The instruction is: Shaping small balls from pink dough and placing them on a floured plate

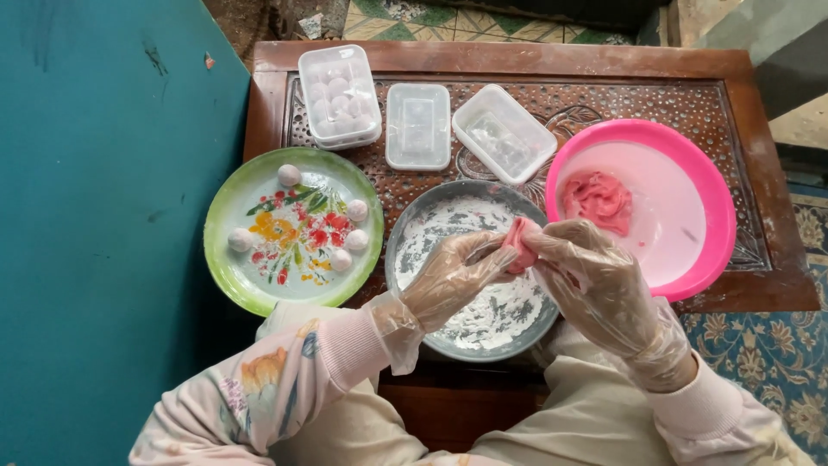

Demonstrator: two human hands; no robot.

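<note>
Both my hands wear clear plastic gloves and meet over a grey metal bowl (414,226) dusted with white flour. My left hand (453,276) and my right hand (586,276) pinch a small piece of pink dough (520,243) between their fingertips, above the bowl's upper right part. A pink plastic basin (703,194) to the right holds a larger lump of pink dough (598,200). To the left, a green floral plate (228,250) carries several white floured balls (356,240).
Three clear plastic boxes stand at the back of the carved wooden table (742,86): a lidded one (339,95) full of white balls, a shut one (417,125) and an open one (503,132). A teal surface (95,216) runs along the left. Patterned carpet (776,354) lies at the right.
</note>
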